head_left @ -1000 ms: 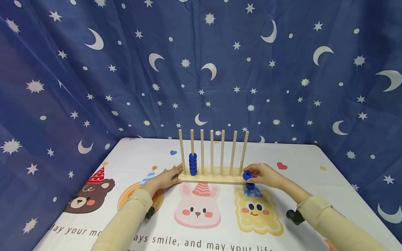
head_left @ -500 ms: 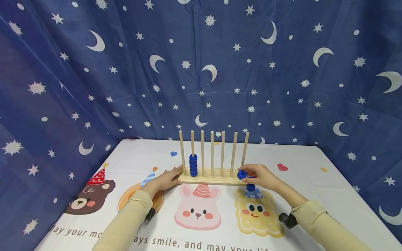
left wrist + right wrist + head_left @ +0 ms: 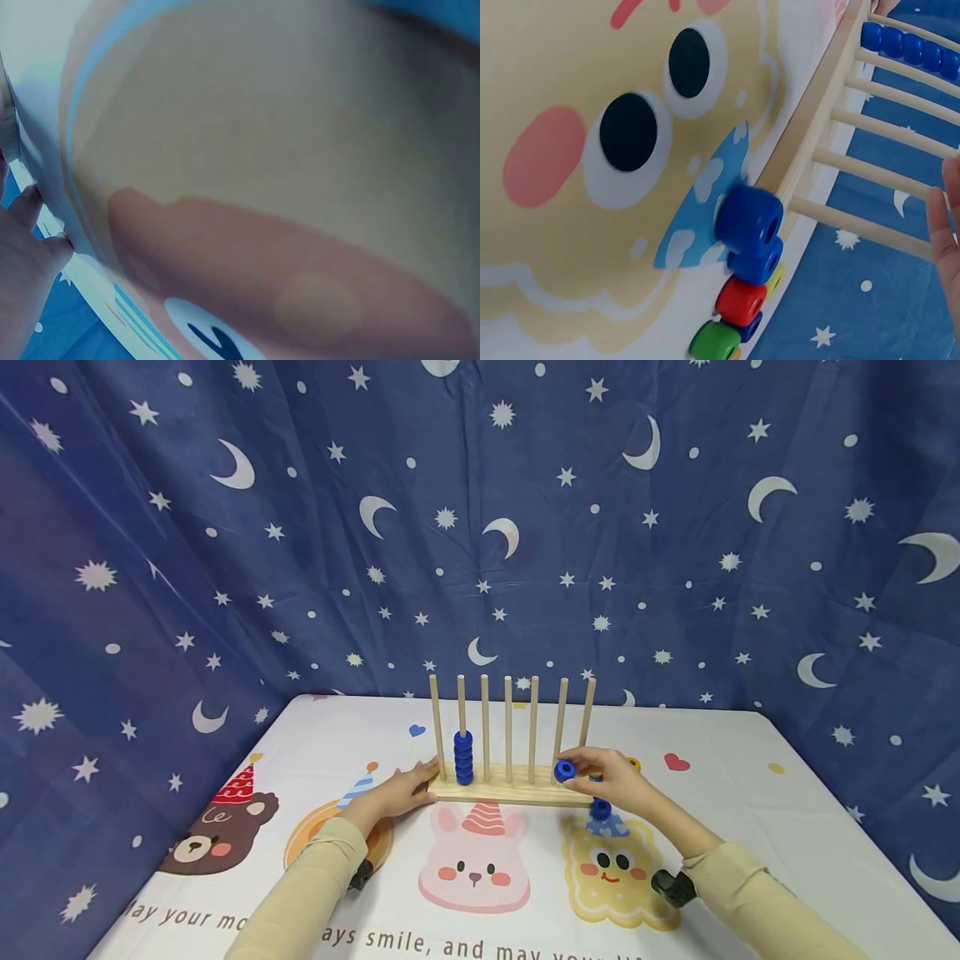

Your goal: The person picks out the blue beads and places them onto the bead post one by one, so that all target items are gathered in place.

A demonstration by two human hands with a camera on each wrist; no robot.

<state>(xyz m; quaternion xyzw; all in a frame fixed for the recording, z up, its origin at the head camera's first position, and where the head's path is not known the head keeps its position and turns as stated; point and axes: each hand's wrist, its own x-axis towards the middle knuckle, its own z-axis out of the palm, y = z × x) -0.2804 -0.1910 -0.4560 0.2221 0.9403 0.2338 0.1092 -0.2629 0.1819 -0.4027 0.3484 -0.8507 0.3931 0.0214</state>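
A wooden bead rack [image 3: 517,793] with a row of upright pegs stands on the table. Several blue beads [image 3: 463,758] are stacked on its second peg from the left. My left hand [image 3: 397,793] rests against the rack's left end, fingers extended and thumb apart. My right hand [image 3: 615,778] pinches a blue bead [image 3: 565,770] in front of the rack's right-hand pegs, its hole showing. In the right wrist view only some fingers [image 3: 943,217] show and the held bead is out of sight. The left wrist view catches part of the left hand [image 3: 30,262] at its edge.
By the rack's right end lie loose beads: a blue bead [image 3: 748,221], a red bead [image 3: 741,300], a green bead [image 3: 714,341] and others partly hidden. A printed white cloth [image 3: 472,927] covers the table, and a starry blue curtain [image 3: 420,568] hangs behind.
My right hand has moved left with the blue bead, from beyond the rack's right end to in front of its right-hand pegs. The left hand stays at the rack's left end.
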